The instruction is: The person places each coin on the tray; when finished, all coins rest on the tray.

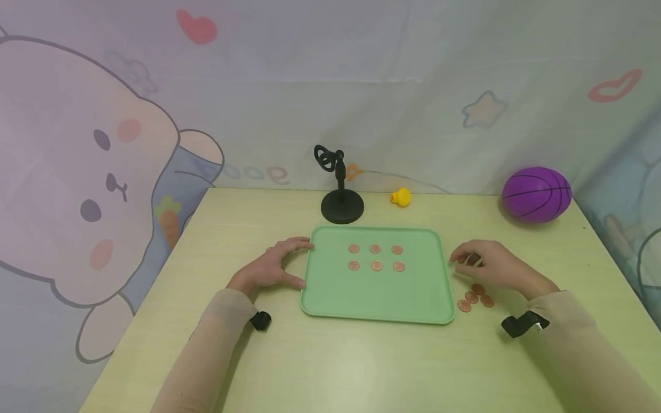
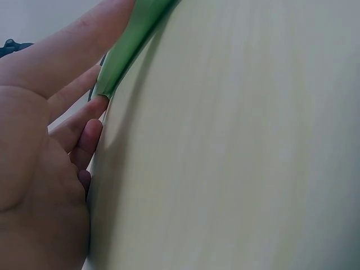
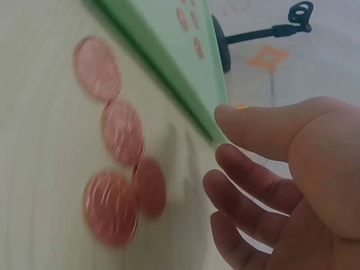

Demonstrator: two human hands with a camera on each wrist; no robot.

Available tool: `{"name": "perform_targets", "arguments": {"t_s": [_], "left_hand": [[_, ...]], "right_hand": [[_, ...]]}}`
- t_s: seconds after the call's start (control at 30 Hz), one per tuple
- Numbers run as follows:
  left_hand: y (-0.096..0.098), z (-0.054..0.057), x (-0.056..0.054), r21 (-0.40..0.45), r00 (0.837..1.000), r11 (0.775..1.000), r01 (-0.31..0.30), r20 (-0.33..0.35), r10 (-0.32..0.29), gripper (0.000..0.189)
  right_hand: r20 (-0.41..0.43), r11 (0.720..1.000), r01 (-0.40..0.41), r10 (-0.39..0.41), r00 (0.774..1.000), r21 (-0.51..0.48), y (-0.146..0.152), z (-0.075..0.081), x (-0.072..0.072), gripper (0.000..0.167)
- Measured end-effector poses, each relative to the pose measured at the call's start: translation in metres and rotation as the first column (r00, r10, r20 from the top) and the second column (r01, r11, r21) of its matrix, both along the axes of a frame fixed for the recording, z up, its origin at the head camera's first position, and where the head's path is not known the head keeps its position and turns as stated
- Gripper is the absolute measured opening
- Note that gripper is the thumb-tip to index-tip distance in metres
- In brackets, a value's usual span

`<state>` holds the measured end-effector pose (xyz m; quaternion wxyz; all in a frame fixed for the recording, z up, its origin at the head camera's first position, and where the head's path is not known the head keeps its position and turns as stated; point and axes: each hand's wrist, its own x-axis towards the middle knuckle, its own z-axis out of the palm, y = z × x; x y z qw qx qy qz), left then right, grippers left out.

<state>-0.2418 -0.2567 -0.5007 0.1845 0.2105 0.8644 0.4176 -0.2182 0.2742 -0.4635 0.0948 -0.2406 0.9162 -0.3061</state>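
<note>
A green tray (image 1: 379, 295) lies on the table with copper coins (image 1: 375, 249) on it in two rows of three. Spread thumb and fingers of my left hand (image 1: 268, 265) rest at the tray's left edge; the left wrist view shows fingertips touching its rim (image 2: 121, 56). By the right edge hovers my right hand (image 1: 490, 265), fingers loosely bent. A gap shows between thumb and index finger (image 3: 247, 166) in the right wrist view, and I see nothing held there. Several loose copper coins (image 3: 124, 132) lie on the table below that hand, some touching or overlapping.
Behind the tray stands a black stand (image 1: 342, 206) on a round base. A small yellow object (image 1: 401, 197) lies to its right. At the table's back right corner sits a purple ball (image 1: 537, 195) with black lines. A printed cloth (image 1: 289, 69) hangs behind the table (image 1: 351, 367).
</note>
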Motion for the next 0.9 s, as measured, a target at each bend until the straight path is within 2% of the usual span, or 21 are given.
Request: {"name": "perform_targets", "arguments": {"t_s": [0.2,0.4,0.67,0.9], "left_hand": [[0.001,0.001,0.0,0.0,1.0,1.0,-0.001,0.005,0.001,0.087],[0.002,0.001,0.0,-0.008,1.0,1.0,0.003,-0.004,-0.003,0.087],[0.001,0.002,0.001,-0.018,1.0,1.0,0.001,-0.007,-0.001,0.087],[0.001,0.001,0.001,-0.013,1.0,1.0,0.01,-0.016,-0.011,0.086]], "right_hand": [[0.077,0.999,-0.035,0.036,0.996,-0.005,0.028,-0.006,0.008,0.019],[0.029,0.995,-0.095,0.095,0.995,0.008,0.044,-0.008,0.014,0.024],[0.067,0.993,-0.11,0.113,0.991,-0.043,0.05,-0.009,0.019,0.029],[0.028,0.987,-0.147,0.149,0.988,-0.064,0.05,-0.011,0.02,0.026]]}}
